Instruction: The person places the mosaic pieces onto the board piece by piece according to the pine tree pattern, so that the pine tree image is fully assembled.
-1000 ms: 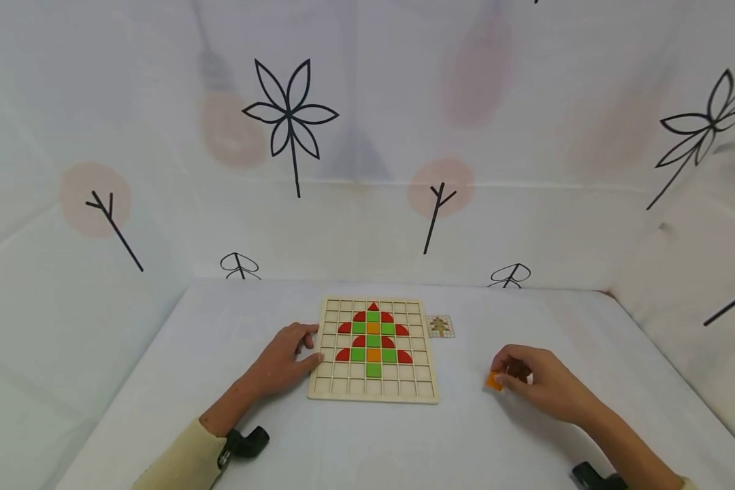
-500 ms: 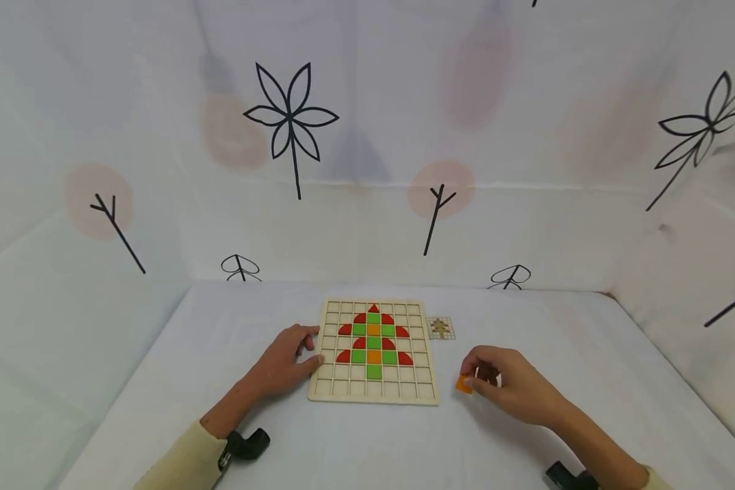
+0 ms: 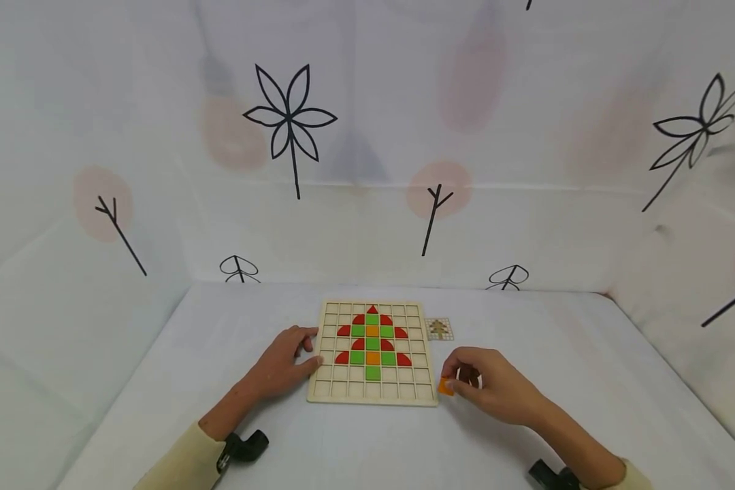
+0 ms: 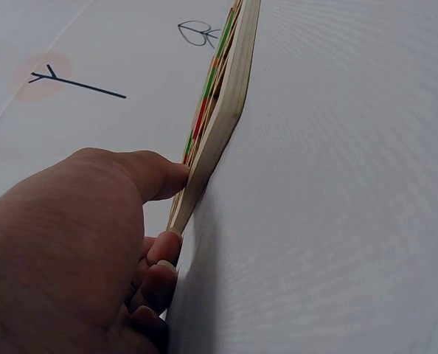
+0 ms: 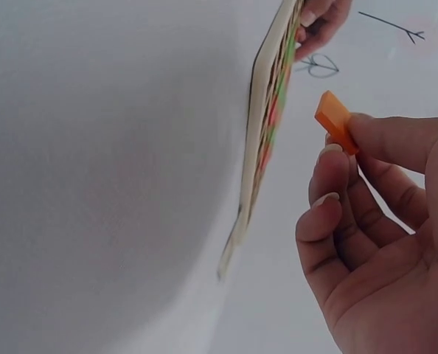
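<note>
A wooden grid board (image 3: 338,390) lies on the table, with green, red and orange tiles set in a tree shape. At its left edge rests my left hand (image 3: 282,363); the thumb and a finger touch the rim, as the left wrist view also shows. Right of the board, my right hand (image 3: 496,386) pinches an orange square tile (image 3: 446,386) between thumb and fingertips. In the right wrist view the tile (image 5: 335,120) is tilted, raised off the table, with the other fingers loosely curled below it.
A small pattern card (image 3: 439,329) with a tree picture on a grid lies against the board's upper right side. White cloth covers the table (image 3: 367,449), and a patterned cloth wall (image 3: 367,224) stands behind it. Each wrist bears a black device (image 3: 248,447).
My right hand has moved left with the orange tile, from well right of the board to beside its lower right edge. The left hand has stayed at the board.
</note>
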Tool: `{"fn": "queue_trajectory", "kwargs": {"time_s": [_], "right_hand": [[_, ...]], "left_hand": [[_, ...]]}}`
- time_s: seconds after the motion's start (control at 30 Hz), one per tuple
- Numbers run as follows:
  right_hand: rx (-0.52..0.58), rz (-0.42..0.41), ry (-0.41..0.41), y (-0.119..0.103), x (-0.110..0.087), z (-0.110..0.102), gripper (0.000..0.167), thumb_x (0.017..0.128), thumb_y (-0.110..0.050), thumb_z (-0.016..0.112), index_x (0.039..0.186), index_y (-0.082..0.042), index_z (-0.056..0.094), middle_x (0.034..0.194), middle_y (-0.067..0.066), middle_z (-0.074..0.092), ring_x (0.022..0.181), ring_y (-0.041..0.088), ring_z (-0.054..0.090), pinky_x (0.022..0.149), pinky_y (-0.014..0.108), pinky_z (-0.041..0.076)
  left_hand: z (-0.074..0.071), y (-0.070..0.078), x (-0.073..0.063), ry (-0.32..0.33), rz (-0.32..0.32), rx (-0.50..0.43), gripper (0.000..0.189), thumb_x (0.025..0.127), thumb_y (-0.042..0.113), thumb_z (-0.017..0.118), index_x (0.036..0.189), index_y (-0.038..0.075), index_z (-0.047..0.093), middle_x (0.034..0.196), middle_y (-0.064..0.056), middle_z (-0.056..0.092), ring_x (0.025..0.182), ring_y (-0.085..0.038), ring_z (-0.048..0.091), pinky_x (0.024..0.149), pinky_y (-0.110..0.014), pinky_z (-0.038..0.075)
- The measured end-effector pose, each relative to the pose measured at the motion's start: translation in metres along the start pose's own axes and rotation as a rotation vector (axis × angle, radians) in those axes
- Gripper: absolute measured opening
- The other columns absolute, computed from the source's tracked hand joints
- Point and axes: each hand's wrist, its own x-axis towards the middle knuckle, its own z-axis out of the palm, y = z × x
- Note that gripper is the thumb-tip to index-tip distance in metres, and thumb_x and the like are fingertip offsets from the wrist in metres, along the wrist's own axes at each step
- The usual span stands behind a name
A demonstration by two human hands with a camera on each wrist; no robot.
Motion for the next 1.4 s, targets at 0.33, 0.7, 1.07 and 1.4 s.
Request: {"fn": "queue_trajectory", "kwargs": {"time_s": [0.33,0.7,1.07,1.4], "right_hand": [[0.014,-0.020,-0.009,-0.006,0.011,0.013,0.020,0.095,-0.006,0.078,0.099,-0.024,0.069,0.089,-0.011,0.066,0.078,0.011,0.061,0.065,0.024,0.051],[0.018,-0.012,-0.015,-0.015,0.027,0.032,0.020,0.095,-0.008,0.079,0.097,-0.025,0.069,0.088,-0.012,0.065,0.077,0.011,0.060,0.065,0.024,0.050],[0.050,-0.029,-0.035,-0.027,0.046,0.049,0.016,0.096,-0.009,0.078,0.099,-0.022,0.070,0.089,-0.011,0.066,0.077,0.011,0.059,0.065,0.023,0.050],[0.068,-0.043,-0.066,-0.034,0.063,0.063,0.013,0.096,-0.008,0.078,0.098,-0.019,0.071,0.088,-0.010,0.066,0.076,0.010,0.058,0.066,0.023,0.050]], "left_hand": [[-0.001,0.001,-0.001,0.005,0.007,-0.007,0.057,0.100,0.026,0.076,0.149,0.003,0.057,0.102,0.009,0.055,0.094,-0.012,0.048,0.081,-0.030,0.041],[-0.001,-0.001,-0.003,0.015,0.032,-0.010,0.056,0.100,0.025,0.075,0.148,0.002,0.057,0.103,0.007,0.055,0.093,-0.012,0.047,0.081,-0.031,0.040],[-0.001,-0.001,-0.003,0.013,0.026,-0.012,0.056,0.101,0.026,0.075,0.149,0.003,0.057,0.104,0.007,0.055,0.095,-0.012,0.047,0.082,-0.031,0.040],[0.000,0.000,-0.001,0.015,0.024,-0.015,0.057,0.100,0.026,0.075,0.149,0.003,0.057,0.103,0.007,0.055,0.095,-0.012,0.048,0.082,-0.031,0.041]]}}
